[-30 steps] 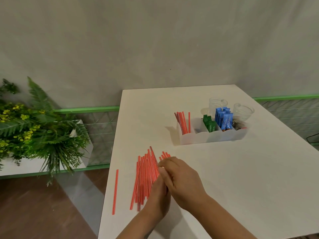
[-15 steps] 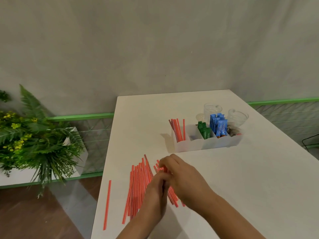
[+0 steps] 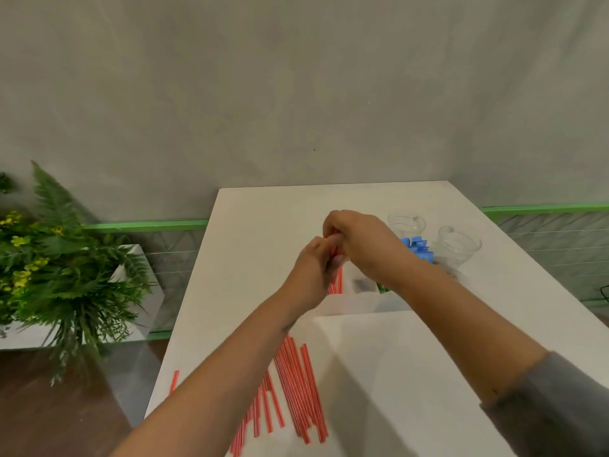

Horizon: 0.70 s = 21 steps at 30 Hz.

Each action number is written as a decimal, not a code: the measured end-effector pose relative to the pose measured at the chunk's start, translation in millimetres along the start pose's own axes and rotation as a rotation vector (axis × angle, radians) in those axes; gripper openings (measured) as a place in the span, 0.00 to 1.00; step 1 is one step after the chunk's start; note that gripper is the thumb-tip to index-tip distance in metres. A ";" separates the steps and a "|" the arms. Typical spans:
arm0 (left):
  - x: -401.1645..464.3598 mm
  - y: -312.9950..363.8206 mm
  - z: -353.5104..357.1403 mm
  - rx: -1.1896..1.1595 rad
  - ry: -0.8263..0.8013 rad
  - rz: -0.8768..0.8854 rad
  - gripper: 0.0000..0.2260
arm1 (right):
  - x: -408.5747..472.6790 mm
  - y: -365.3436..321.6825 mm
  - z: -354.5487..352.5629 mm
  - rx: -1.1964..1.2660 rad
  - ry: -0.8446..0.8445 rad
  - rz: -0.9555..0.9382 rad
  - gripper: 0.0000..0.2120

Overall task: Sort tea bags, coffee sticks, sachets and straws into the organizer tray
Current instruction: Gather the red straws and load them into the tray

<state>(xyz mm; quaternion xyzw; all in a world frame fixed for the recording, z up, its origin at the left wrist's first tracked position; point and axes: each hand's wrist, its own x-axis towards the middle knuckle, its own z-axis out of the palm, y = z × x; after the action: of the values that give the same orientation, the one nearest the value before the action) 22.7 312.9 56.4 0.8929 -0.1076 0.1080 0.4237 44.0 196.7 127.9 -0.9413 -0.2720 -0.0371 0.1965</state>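
Note:
Both hands are raised over the left end of the translucent organizer tray [image 3: 352, 305]. My left hand [image 3: 313, 268] and my right hand [image 3: 359, 239] together grip a small bunch of red straws [image 3: 336, 278], whose lower ends reach down into the tray's left compartment. Blue sachets [image 3: 417, 249] stand in the tray behind my right wrist, and a bit of green packets [image 3: 382, 287] shows under my right forearm. A pile of loose red straws [image 3: 296, 384] lies on the white table [image 3: 428, 374] near the front, partly under my left forearm.
Two clear plastic cups [image 3: 407, 224] [image 3: 458, 245] stand behind the tray. One stray red straw [image 3: 173, 381] lies at the table's left edge. A planter with ferns and yellow flowers [image 3: 49, 275] sits on the floor to the left. A grey wall runs behind.
Both hands lifted a bunch of straws off the pile at the table's front and carried it up and forward to the tray's left compartment. The camera view tilted down toward the table.

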 end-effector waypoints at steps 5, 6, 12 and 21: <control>33.0 -16.5 13.1 0.128 -0.088 -0.190 0.11 | 34.0 31.4 18.0 0.055 -0.066 0.023 0.07; 34.7 -20.6 16.5 0.174 -0.088 -0.238 0.12 | 38.3 36.3 22.3 0.067 -0.088 0.022 0.06; 25.4 -32.1 33.0 0.203 0.057 -0.347 0.20 | 49.1 58.1 51.2 0.108 -0.248 0.043 0.05; 14.3 -38.4 36.5 0.130 0.180 -0.431 0.33 | 49.7 66.2 71.6 0.054 -0.178 0.028 0.11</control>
<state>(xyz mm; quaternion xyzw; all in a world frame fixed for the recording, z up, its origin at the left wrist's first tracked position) 50.9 306.7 9.8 0.9074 0.1307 0.1007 0.3865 118.5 198.1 47.7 -0.9389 -0.2763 0.0567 0.1973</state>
